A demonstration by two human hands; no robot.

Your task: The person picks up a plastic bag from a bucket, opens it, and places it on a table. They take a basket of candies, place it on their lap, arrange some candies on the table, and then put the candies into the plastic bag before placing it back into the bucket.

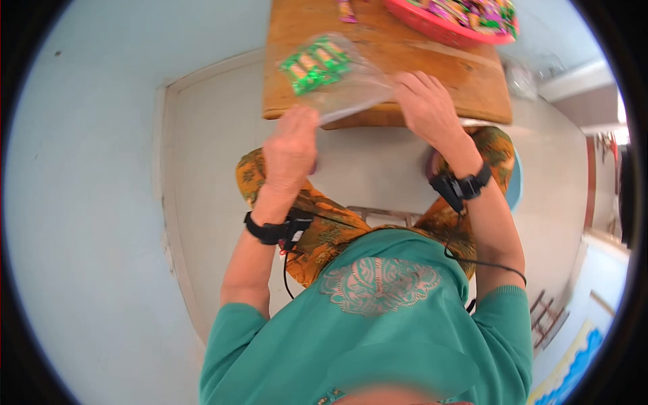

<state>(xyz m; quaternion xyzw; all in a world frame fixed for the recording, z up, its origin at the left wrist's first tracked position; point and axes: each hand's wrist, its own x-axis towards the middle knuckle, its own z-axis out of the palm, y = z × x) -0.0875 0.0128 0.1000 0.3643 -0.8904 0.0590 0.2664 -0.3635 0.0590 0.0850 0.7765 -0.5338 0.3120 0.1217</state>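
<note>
A clear plastic bag (358, 84) lies over the wooden table's front edge, its open end towards me. Inside its far left part sit several green-wrapped packets (316, 65) side by side. My left hand (291, 145) is closed on the bag's near left corner, just off the table edge. At the bag's right corner, my right hand (426, 108) pinches the plastic above the table. The bag's edge is stretched between both hands.
A wooden table (472, 81) bears a pink basket (449, 30) full of small wrapped packets at the back right. One purple packet (347, 11) lies near the back. A blue basin (517, 181) stands on the floor beside my right knee.
</note>
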